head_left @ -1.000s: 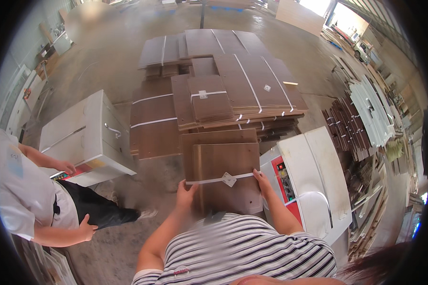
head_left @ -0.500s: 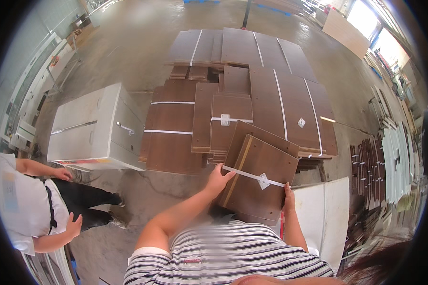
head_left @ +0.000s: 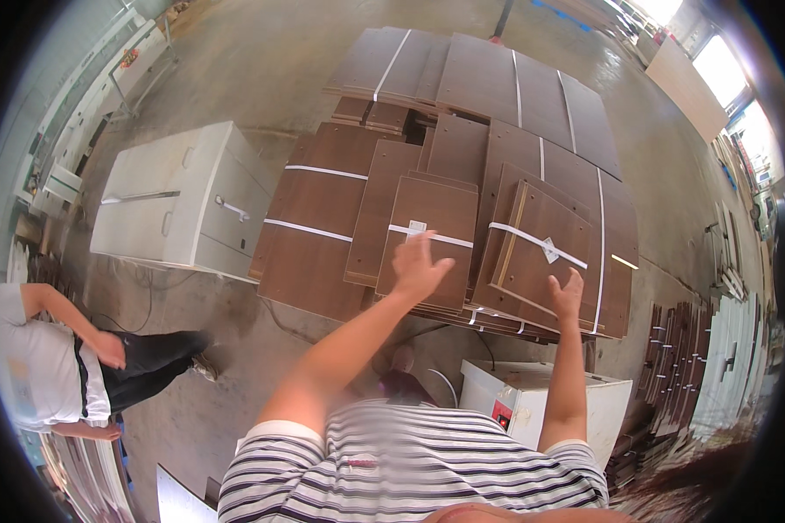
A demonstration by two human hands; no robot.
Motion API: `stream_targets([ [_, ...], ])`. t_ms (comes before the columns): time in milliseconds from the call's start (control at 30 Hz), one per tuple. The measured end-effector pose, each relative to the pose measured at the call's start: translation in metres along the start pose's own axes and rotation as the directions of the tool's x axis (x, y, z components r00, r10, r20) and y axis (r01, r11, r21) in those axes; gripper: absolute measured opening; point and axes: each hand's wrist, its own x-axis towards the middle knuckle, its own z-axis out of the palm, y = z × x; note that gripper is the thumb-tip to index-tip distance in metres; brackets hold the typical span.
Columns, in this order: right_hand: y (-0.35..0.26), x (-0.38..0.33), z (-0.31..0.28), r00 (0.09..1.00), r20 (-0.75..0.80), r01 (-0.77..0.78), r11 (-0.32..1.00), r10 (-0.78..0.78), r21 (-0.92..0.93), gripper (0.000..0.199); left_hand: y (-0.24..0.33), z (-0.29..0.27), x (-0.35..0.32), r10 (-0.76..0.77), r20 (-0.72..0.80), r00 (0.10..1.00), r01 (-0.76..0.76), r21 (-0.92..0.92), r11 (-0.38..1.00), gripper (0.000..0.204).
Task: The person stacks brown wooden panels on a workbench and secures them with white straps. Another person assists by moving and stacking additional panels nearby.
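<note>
- The left hand [head_left: 417,264] is lifted above the wood stack, its grip spread wide, fingers fanned and holding nothing.
- The right hand [head_left: 569,295] is raised too, its grip open with fingers pointing up, just at the near edge of a strapped bundle of boards [head_left: 541,253]; whether it touches the bundle I cannot tell.
- That bundle is brown, bound by a white strap with a small white tag, and lies tilted on top of the stack near its right near corner.
- Beside it on the left lies a second brown panel with a white strap [head_left: 432,240], flat on the stack, under the left hand.
- The stack of brown panels [head_left: 323,218] sits low on the concrete floor [head_left: 262,78], and more long panels [head_left: 515,87] lie at its far side.
- A white cabinet [head_left: 179,205] lies on the floor just left of the stack.
- A white machine with a red patch [head_left: 541,405] stands at the near edge of the stack, below the right arm.
- Another person in a white shirt [head_left: 35,366] bends at the left edge of the view, well apart from the stack.
</note>
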Motion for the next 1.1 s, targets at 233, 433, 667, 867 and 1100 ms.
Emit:
stream_targets([
  [233,-0.184,-0.034,0.048,0.956,0.164,0.22,0.965,-0.242,0.139,0.065,-0.144,0.002,0.013,-0.368,0.324,0.872,0.48,-0.415,0.773,0.093],
  [433,-0.246,-0.029,0.104,0.946,0.323,-0.028,0.999,0.021,0.015,0.083,-0.119,-0.023,0.034,-0.367,0.54,0.757,0.652,-0.654,0.382,0.097],
  [667,-0.297,-0.073,0.125,0.921,0.379,-0.218,0.922,0.086,0.32,0.079,-0.192,-0.079,0.017,-0.329,0.664,0.672,0.738,-0.635,0.226,0.079],
  [867,-0.407,-0.093,0.195,0.782,0.61,-0.202,0.871,-0.132,0.448,0.08,-0.288,-0.179,-0.001,-0.538,0.485,0.689,0.663,-0.721,0.2,0.069],
  [1100,-0.448,-0.137,0.222,0.473,0.881,-0.69,0.633,0.027,0.351,0.045,-0.388,-0.238,0.045,-0.523,0.358,0.774,0.61,-0.645,0.461,0.074],
])
